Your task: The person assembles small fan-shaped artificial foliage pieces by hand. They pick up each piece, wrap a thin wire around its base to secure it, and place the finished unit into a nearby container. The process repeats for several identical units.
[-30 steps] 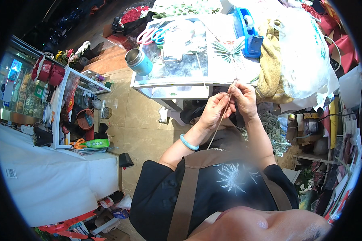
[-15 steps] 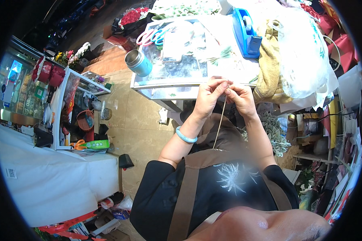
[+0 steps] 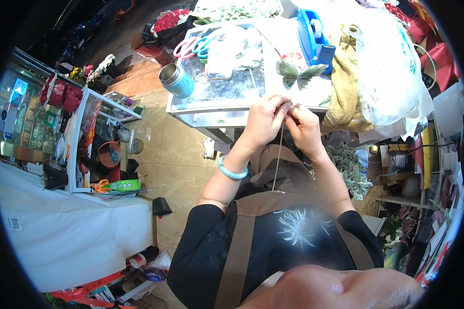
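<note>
Both my hands meet at the table's front edge, fingers pinched together around a thin pale stick (image 3: 279, 159). My left hand (image 3: 265, 119), with a light blue bangle (image 3: 232, 168) on its wrist, grips it from the left. My right hand (image 3: 304, 131) pinches close beside it. The stick's lower end reaches down to my brown apron (image 3: 267, 202). Just beyond my fingertips is a grey-green butterfly-shaped piece (image 3: 300, 75) with spread, pleated-looking wings. A thin line seems to run from it to my fingers; the join is hidden.
On the white-framed table (image 3: 221, 109) are a blue tumbler (image 3: 176, 81), a phone (image 3: 220, 59), scissors (image 3: 185, 47) and a blue tape dispenser (image 3: 314, 38). A mustard towel (image 3: 341, 87) and white plastic bag (image 3: 389, 67) hang at the right. A white-covered surface (image 3: 72, 221) stands left.
The butterfly-shaped piece now stands spread above my fingertips, where only a blurred green shape showed before. My hands have turned and lowered slightly, still pinching the stick.
</note>
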`<state>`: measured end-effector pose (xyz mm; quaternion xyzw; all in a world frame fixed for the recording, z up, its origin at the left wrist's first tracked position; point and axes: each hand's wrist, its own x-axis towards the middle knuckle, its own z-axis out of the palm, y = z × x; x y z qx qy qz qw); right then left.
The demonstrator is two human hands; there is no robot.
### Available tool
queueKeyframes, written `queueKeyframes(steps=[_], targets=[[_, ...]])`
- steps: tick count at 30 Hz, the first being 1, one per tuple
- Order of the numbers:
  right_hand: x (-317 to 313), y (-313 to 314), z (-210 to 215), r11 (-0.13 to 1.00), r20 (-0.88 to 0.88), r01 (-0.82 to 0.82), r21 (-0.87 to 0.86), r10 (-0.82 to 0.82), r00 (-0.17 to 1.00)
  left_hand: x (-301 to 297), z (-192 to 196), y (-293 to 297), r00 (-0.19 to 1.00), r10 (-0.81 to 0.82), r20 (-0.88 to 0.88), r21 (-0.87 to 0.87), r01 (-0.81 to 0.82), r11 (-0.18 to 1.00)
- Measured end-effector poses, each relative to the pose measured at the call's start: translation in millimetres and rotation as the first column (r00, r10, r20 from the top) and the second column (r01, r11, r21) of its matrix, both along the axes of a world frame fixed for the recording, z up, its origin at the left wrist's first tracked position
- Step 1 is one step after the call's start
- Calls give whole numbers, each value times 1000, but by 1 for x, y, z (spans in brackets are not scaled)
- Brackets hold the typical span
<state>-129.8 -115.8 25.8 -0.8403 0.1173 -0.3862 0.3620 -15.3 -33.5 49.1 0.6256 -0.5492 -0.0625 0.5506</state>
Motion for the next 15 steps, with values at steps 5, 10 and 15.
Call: queueKeyframes(steps=[5,10,15], targets=[[2,9,5,996,-5,70,-49,-71,997,-3,0,-1,995,60,-80,20,-59,998],[6,11,6,990,30,88,-108,-85,996,-6,-10,-4,982,82,-172,-52,-92,994],[8,12,6,984,21,116,-138,-114,993,-8,-15,-9,982,160,-98,-97,-169,981]])
